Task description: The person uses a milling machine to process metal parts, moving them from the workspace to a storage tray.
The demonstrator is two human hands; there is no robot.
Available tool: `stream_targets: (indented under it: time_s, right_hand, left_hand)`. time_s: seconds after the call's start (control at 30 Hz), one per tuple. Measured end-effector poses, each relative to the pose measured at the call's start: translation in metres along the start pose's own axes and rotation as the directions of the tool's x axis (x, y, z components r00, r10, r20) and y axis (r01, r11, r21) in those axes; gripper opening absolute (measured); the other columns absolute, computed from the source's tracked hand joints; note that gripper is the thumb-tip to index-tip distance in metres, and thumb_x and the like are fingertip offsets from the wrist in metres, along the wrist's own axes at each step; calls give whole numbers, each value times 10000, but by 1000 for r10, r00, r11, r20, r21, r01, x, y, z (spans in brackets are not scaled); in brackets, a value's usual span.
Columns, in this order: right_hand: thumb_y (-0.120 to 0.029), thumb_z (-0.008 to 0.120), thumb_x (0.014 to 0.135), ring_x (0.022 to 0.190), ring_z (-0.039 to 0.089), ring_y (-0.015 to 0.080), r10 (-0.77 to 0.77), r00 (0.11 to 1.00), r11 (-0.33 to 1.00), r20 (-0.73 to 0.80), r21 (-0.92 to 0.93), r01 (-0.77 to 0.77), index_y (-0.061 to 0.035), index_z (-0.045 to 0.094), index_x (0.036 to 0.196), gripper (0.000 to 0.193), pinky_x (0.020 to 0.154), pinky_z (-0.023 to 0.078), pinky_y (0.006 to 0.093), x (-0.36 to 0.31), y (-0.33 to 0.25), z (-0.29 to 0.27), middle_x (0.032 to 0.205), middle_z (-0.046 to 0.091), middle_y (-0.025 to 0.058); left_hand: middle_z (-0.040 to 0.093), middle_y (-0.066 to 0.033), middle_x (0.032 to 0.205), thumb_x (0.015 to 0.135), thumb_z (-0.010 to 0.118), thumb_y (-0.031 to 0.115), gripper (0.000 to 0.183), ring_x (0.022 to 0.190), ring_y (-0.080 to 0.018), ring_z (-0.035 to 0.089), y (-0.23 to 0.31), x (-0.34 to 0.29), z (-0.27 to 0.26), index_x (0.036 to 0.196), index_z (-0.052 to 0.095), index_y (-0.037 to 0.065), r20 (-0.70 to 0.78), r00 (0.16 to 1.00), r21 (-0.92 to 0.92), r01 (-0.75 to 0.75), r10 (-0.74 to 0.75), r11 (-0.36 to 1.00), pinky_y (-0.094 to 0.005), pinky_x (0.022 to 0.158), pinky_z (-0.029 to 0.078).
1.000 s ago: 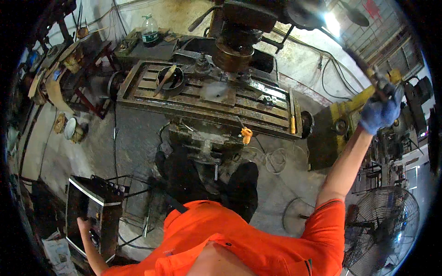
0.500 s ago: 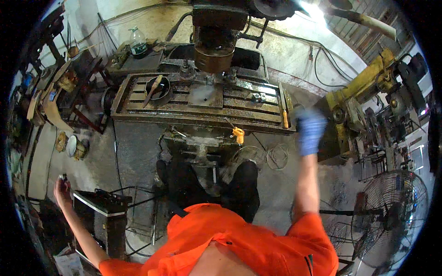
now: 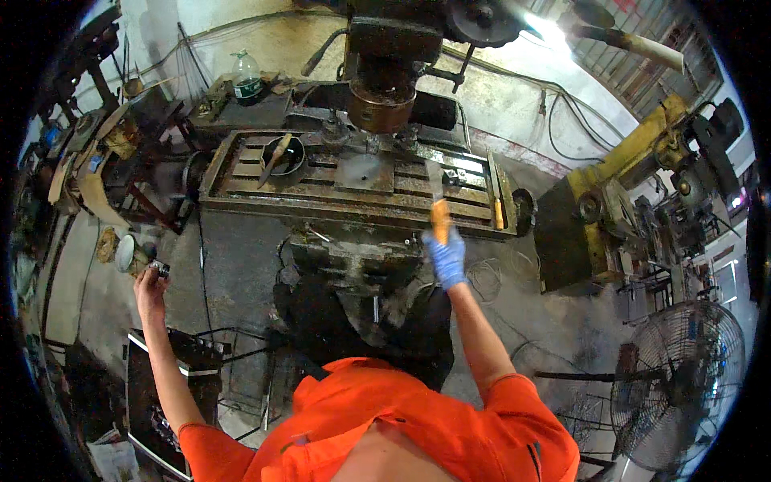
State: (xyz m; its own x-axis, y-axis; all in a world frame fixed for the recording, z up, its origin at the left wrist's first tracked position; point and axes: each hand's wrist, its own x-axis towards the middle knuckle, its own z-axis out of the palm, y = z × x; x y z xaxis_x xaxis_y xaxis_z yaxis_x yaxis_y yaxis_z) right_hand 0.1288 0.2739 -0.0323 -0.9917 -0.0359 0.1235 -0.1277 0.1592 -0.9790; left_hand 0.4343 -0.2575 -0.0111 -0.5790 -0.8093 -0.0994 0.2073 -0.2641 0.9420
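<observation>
Over there, the gloved right hand (image 3: 446, 255) grips an orange tool (image 3: 439, 218) jutting past its fingers (image 3: 432, 244), and the left hand (image 3: 148, 292) pinches a small dark part (image 3: 163, 270).

The gloved right hand (image 3: 447, 259) is gripping an orange tool (image 3: 439, 220) near the machine table (image 3: 321, 204). The left hand (image 3: 148, 289) is holding a small dark part (image 3: 163, 270).

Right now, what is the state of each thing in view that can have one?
Left hand: bare, closed on small part.
Right hand: gloved, closed on orange tool.
Light: lit.
Bottle: upright.
Pan: open, brush lying across it.
Fan: spinning or not, cannot tell.
</observation>
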Motion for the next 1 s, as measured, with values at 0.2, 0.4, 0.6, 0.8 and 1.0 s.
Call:
stream_targets:
  time_s: [0.2, 0.4, 0.6, 0.8, 1.0]
  right_hand:
    - [-447, 563, 755, 740, 620, 275, 101, 926, 357, 363, -883, 306, -35, 587, 951, 456, 664, 481, 378, 19, -102, -15, 772, 630, 158]
    - [-331, 508, 712, 848, 613, 326, 196, 893, 262, 404, -900, 350, -30, 653, 852, 362, 740, 482, 389, 70, -117, 56, 891, 629, 191]
    - [-360, 507, 725, 874, 607, 321, 179, 923, 302, 339, -912, 277, -32, 647, 879, 389, 750, 479, 389, 87, -102, 76, 919, 623, 194]
    - [-466, 579, 721, 680, 597, 347, 418, 653, 468, 632, -766, 441, 13, 623, 797, 487, 626, 459, 400, 11, -129, 17, 731, 602, 221]
    - [-458, 605, 728, 605, 556, 363, 280, 674, 485, 684, -706, 515, -14, 613, 709, 444, 585, 447, 390, -42, -132, -25, 635, 560, 227]
  left_hand:
    - [560, -30, 787, 793, 562, 104, 134, 670, -125, 533, -9, -9, 27, 901, 556, 24, 10, 1000, -6, -1, 2, 1000, -280, 631, 465]
    - [562, -29, 788, 778, 566, 94, 140, 697, -122, 533, -20, -5, 67, 898, 557, 25, 163, 987, -83, 13, 0, 996, -299, 669, 464]
    - [559, -10, 783, 770, 572, 118, 151, 690, -105, 529, -29, -24, 126, 904, 558, 50, 217, 974, 3, 72, -71, 997, -281, 639, 449]
    - [590, -21, 848, 760, 577, 126, 168, 763, -122, 563, -64, -52, 211, 915, 574, 62, 334, 904, 232, 197, -269, 952, -245, 613, 434]
    - [597, -44, 706, 732, 622, 85, 128, 625, -98, 532, -96, -57, 337, 807, 604, -17, 653, 721, 286, 47, -231, 957, -232, 560, 421]
